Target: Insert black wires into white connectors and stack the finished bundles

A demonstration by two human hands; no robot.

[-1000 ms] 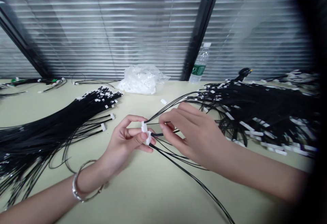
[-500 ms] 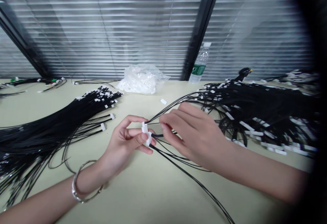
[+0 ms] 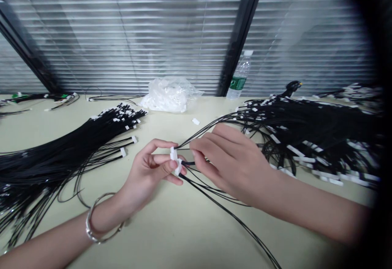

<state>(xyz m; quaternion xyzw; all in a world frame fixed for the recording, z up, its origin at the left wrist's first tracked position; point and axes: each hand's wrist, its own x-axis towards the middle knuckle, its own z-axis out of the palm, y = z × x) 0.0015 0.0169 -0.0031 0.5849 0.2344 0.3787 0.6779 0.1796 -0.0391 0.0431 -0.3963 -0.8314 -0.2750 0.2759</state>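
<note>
Between the thumb and fingers of my left hand is a white plastic connector, roughly upright over the table. Several black wires run out of its right side, some rising towards the pile at the right, others sagging down to the table's near edge. My right hand is closed just right of the connector, thumb and index finger pinched around thin black wire close to where it enters. The exact contact under the right fingertips is partly hidden.
A thick bundle of black cables with white ends lies at left. A larger cable pile covers the right side. At the back are a clear plastic bag and a water bottle. A small white piece lies before the bag.
Hardly anything differs. My right hand has edged very slightly left towards the connector; my left hand keeps its hold in the same place.
</note>
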